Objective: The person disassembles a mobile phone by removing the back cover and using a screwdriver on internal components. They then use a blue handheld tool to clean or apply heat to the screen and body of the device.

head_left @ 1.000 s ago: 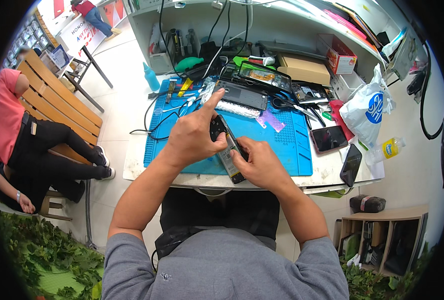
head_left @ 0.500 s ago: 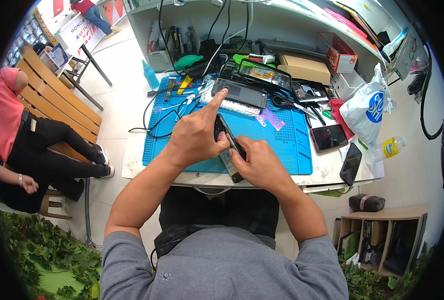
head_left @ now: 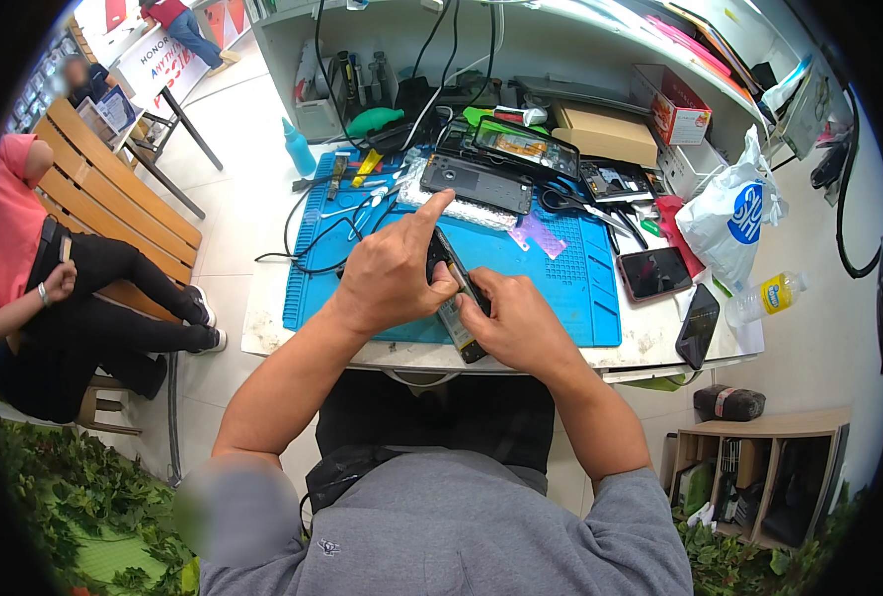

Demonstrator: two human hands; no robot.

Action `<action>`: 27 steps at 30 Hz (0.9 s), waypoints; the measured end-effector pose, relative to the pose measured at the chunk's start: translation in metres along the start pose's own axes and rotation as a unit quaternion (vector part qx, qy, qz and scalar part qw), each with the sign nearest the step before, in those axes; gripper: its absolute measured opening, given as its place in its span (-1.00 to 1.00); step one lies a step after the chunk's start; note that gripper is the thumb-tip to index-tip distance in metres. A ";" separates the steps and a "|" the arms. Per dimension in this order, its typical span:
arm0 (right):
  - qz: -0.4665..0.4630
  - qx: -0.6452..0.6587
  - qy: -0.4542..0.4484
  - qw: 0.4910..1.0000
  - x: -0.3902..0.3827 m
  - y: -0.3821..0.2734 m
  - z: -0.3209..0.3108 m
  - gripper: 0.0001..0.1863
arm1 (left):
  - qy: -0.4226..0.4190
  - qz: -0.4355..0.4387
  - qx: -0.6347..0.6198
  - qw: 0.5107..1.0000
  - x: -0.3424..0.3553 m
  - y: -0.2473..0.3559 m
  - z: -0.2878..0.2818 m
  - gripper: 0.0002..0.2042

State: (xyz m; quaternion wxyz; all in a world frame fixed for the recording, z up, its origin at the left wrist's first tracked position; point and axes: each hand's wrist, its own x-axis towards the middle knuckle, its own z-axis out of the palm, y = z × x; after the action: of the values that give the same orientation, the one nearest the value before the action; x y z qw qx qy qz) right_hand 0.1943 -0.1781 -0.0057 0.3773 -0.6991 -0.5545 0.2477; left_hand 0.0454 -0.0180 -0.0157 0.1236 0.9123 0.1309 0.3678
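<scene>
My left hand (head_left: 387, 273) grips an opened smartphone (head_left: 455, 324) by its upper part, thumb on it, index finger raised toward the back. My right hand (head_left: 516, 323) holds the phone's right side, its thumb pressed on it. A battery shows inside the phone, whose upper part is partly hidden by my fingers. Under them lies a blue repair mat (head_left: 590, 298); beyond are a dark phone back panel (head_left: 486, 189) on bubble wrap, a black frame (head_left: 526, 149), scissors (head_left: 563, 202), a purple sheet (head_left: 539, 236) and tangled cables (head_left: 307, 256).
Phones (head_left: 655, 273), a white plastic bag (head_left: 720, 238) and a water bottle (head_left: 759, 303) lie right. A blue squeeze bottle (head_left: 300, 149) stands at back left. A shelf (head_left: 551, 30) spans the back. A person (head_left: 14, 219) sits beside a wooden bench (head_left: 143, 219); others are farther back.
My left index fingertip has come down slightly; both hands stay on the phone. The seated person's hand at left has risen toward the waist.
</scene>
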 end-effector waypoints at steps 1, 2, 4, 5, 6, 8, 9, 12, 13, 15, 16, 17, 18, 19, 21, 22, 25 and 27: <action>-0.005 0.003 0.002 1.000 0.000 0.001 0.000 -0.72 | -0.004 0.004 0.006 1.000 0.000 0.000 0.000 -0.18; -0.009 0.007 0.003 1.000 0.000 0.003 0.001 -0.71 | -0.007 0.009 0.011 1.000 0.000 -0.001 0.000 -0.22; -0.004 0.006 -0.002 1.000 0.000 0.003 0.000 -0.70 | -0.008 0.019 0.014 1.000 0.000 -0.001 0.001 -0.31; 0.004 0.003 -0.009 1.000 0.001 -0.001 -0.002 -0.69 | -0.006 0.024 0.012 1.000 0.000 -0.001 0.000 -0.36; 0.012 -0.001 -0.017 1.000 0.001 -0.004 -0.004 -0.68 | -0.003 0.029 0.011 1.000 0.001 -0.002 0.000 -0.40; 0.011 -0.001 -0.018 1.000 0.001 -0.005 -0.005 -0.68 | 0.021 0.044 -0.003 0.999 0.000 -0.004 0.004 -0.49; 0.011 -0.001 -0.019 1.000 0.001 -0.006 -0.006 -0.68 | 0.034 0.051 -0.010 0.998 0.000 -0.005 0.005 -0.54; 0.024 0.004 -0.023 0.999 0.002 -0.004 -0.005 -0.67 | 0.004 0.034 0.000 0.999 -0.002 -0.005 0.004 -0.62; 0.019 0.003 -0.021 1.000 0.003 -0.002 -0.004 -0.67 | 0.005 0.034 -0.001 0.999 -0.002 -0.005 0.005 -0.64; 0.009 -0.002 -0.018 1.000 0.004 0.000 -0.004 -0.67 | 0.007 0.033 -0.003 0.999 -0.003 -0.006 0.006 -0.67; 0.013 -0.003 -0.019 1.000 0.004 0.000 -0.004 -0.67 | 0.007 0.034 -0.005 0.999 -0.003 -0.006 0.006 -0.69; 0.016 -0.004 -0.021 1.000 0.004 -0.001 -0.004 -0.67 | 0.008 0.035 -0.006 0.999 -0.003 -0.006 0.006 -0.70; 0.019 -0.005 -0.022 1.000 0.004 -0.002 -0.005 -0.66 | 0.008 0.036 -0.007 0.999 -0.003 -0.007 0.007 -0.72; 0.016 -0.004 -0.021 1.000 0.004 -0.001 -0.005 -0.67 | 0.010 0.037 -0.007 0.999 -0.003 -0.007 0.006 -0.73; 0.010 -0.003 -0.019 1.000 0.004 0.001 -0.004 -0.67 | 0.015 0.039 -0.007 0.999 -0.002 -0.007 0.007 -0.75; 0.011 -0.002 -0.019 1.000 0.004 0.000 -0.004 -0.67 | 0.015 0.040 -0.006 0.999 -0.003 -0.007 0.007 -0.75; 0.012 -0.001 -0.020 1.000 0.005 0.000 -0.005 -0.67 | 0.017 0.043 -0.004 0.999 -0.003 -0.008 0.007 -0.76; 0.011 -0.005 -0.021 1.000 0.005 0.000 -0.004 -0.67 | 0.018 0.043 -0.006 0.999 -0.004 -0.008 0.007 -0.77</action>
State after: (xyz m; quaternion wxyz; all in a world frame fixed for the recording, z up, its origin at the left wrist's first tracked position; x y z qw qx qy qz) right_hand 0.1992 -0.1744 -0.0031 0.3599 -0.7014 -0.5559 0.2637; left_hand 0.0469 -0.0129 -0.0255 0.1108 0.9096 0.0910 0.3900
